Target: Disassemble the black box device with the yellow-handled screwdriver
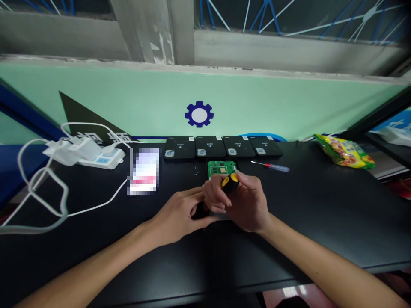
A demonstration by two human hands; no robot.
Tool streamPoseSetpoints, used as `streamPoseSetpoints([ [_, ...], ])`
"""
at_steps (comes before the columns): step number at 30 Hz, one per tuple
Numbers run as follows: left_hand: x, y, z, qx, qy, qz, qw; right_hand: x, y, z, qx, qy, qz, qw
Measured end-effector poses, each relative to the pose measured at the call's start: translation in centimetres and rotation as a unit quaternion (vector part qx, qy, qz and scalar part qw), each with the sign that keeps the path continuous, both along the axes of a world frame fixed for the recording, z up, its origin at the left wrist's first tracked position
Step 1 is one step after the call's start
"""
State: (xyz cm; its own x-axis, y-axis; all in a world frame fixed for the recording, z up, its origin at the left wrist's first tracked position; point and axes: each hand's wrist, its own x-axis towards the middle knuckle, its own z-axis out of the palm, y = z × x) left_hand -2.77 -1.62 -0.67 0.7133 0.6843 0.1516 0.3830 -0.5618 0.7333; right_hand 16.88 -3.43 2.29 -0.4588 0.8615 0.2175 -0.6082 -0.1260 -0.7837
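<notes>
My right hand (247,203) is closed around the black-and-yellow handle of a screwdriver (230,183); its shaft and tip are hidden by the fingers. Beneath it lies an opened black electronics case with a green circuit board (222,166) showing at the far end. My left hand (183,214) grips the left side of this case, thumb at the near edge and fingers further up, close to the right fingers. A few tiny screws (197,173) lie on the black table to the left of the board. The near part of the case is mostly covered by my hands.
Several closed black boxes (210,146) stand in a row against the wall. A clear-handled screwdriver (272,166) lies at the right, with a green-yellow snack bag (346,152) beyond. At the left are a pixelated phone-like screen (144,171), a white power strip (102,158) and loose white cables (96,209).
</notes>
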Motion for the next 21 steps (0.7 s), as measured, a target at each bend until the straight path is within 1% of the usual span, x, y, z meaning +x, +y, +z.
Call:
streamPoseSetpoints([
  [14,-0.18,0.08,-0.35,0.016,0.002,-0.005,1.0,0.1,0.01,-0.16,-0.001,0.012,0.003,1.0],
  [21,-0.15,0.03,-0.42,0.026,-0.011,-0.003,1.0,0.06,0.04,0.03,-0.021,0.036,0.002,0.999],
])
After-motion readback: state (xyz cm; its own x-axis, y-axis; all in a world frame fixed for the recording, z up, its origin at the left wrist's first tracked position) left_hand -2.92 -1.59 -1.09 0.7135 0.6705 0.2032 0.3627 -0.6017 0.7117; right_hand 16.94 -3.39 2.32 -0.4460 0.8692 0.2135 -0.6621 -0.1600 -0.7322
